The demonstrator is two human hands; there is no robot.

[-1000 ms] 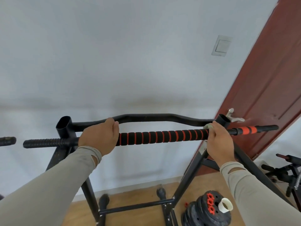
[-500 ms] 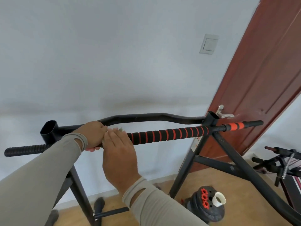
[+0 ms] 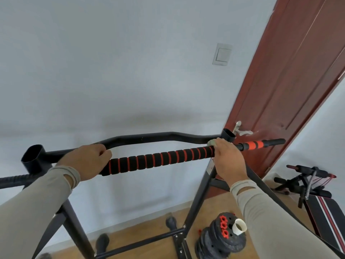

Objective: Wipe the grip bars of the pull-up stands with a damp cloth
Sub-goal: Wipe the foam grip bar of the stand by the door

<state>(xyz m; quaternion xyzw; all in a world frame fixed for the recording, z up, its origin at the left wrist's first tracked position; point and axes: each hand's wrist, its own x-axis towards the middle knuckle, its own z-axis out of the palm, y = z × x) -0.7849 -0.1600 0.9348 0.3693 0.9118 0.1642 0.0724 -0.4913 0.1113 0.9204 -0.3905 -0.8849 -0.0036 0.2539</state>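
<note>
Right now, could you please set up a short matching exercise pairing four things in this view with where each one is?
Things:
1. left hand
2. right hand
3. cloth
4. white cup

Places:
A. on the stack of weight plates on the floor
B. wrapped over the left end of the striped foam grip
C. peeking out from under the fingers at the grip's right end
D. at the right end of the striped foam grip, near the upright tube

Pairs: 1-B, 2-D, 3-C, 4-A
</note>
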